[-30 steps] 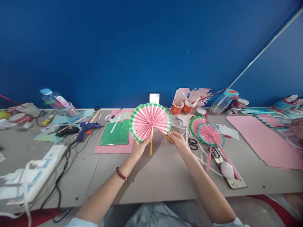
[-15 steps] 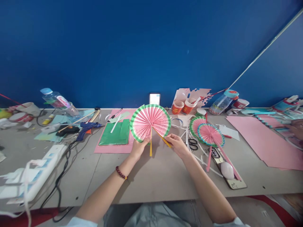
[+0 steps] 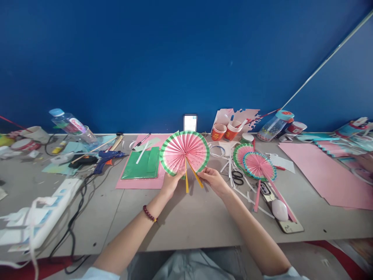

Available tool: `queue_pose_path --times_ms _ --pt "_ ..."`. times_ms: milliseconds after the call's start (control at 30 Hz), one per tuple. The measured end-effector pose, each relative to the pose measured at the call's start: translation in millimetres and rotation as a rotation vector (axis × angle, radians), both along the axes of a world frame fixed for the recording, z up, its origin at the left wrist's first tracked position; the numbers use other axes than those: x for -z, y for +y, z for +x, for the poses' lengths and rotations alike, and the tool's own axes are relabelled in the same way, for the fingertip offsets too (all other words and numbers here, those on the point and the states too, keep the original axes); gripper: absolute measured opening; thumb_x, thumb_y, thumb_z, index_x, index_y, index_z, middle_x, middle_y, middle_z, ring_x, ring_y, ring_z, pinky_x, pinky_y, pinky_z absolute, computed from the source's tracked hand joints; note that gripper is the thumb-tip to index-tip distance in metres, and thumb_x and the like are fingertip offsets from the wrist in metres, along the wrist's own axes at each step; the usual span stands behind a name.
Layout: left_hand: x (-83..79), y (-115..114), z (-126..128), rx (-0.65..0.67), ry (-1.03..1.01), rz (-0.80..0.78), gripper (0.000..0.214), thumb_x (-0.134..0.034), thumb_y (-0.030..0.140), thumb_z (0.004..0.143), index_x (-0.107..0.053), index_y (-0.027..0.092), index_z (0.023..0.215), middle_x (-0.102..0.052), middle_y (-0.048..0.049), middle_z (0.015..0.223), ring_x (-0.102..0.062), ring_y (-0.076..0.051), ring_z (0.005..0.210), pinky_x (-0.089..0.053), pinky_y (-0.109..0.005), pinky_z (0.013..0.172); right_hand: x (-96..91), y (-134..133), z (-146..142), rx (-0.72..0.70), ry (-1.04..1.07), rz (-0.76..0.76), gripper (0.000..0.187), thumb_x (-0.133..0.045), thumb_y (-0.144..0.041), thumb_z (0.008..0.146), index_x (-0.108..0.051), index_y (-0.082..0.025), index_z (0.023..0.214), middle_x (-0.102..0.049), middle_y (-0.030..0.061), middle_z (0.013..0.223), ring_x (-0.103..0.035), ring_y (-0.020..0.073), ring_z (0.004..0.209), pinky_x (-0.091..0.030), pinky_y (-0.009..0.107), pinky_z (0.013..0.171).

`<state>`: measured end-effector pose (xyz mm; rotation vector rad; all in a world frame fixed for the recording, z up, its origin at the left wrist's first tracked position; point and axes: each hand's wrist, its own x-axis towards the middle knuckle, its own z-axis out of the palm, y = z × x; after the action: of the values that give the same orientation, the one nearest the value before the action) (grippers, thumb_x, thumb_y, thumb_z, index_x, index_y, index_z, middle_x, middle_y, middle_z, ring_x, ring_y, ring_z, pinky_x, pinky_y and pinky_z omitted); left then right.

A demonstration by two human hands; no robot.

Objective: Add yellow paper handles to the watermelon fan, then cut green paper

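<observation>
A pleated pink paper fan with a green striped rim (image 3: 184,152), like a watermelon slice, stands upright over the middle of the table. Its two yellow stick handles (image 3: 190,177) hang down, a narrow gap between them. My left hand (image 3: 171,183) pinches the fan's lower left edge by the left stick. My right hand (image 3: 213,180) grips the right stick and the fan's lower right edge. The fan is spread almost to a full circle.
Two finished fans (image 3: 254,163) lie to the right, over scissors (image 3: 238,177) and a phone (image 3: 275,208). A green paper stack (image 3: 142,167) on pink paper sits left. Also about: blue glue gun (image 3: 107,157), power strip (image 3: 49,206), red paper cups (image 3: 225,131), large pink sheet (image 3: 323,171).
My right hand has swung the right stick down and leftward toward the left stick, closing the gap and spreading the fan rounder. My left hand has stayed in place.
</observation>
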<state>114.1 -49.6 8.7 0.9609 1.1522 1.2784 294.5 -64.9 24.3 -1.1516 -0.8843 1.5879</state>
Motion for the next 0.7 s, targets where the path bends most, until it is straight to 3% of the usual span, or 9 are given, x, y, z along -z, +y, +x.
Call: queue_pose_path --times_ms 300,433,700 --pt "-7.2 -8 5 0.0 0.017 0.03 0.038 -0.076 0.033 0.065 -0.067 0.013 0.096 -0.071 -0.0102 0.1 -0.063 -0.026 0.101 -0.047 -0.04 0.092 11.4 -4 -10 -0.134 -0.016 0.098 0.026 -0.075 -0.033 0.066 -0.07 -0.017 0.086 -0.07 0.0029 0.077 -0.065 0.0164 0.072 -0.051 0.031 0.075" --pt "-8.7 -9 6 -0.015 0.006 0.056 0.045 -0.077 0.032 0.064 -0.065 0.014 0.103 -0.069 -0.0097 0.108 -0.063 -0.025 0.102 -0.047 -0.039 0.092 10.9 -4 -11 -0.138 -0.038 0.104 0.026 -0.075 -0.034 0.065 -0.07 -0.015 0.083 -0.07 0.0037 0.076 -0.064 0.0154 0.067 -0.051 0.03 0.071" --pt "-6.6 -8 6 -0.011 0.05 0.048 0.044 -0.076 0.033 0.063 -0.066 0.014 0.102 -0.07 -0.0095 0.103 -0.064 -0.026 0.1 -0.046 -0.04 0.092 8.0 -6 -18 -0.141 -0.096 0.082 0.029 -0.077 -0.036 0.061 -0.071 -0.014 0.078 -0.071 0.0047 0.073 -0.064 0.0163 0.065 -0.052 0.031 0.069"
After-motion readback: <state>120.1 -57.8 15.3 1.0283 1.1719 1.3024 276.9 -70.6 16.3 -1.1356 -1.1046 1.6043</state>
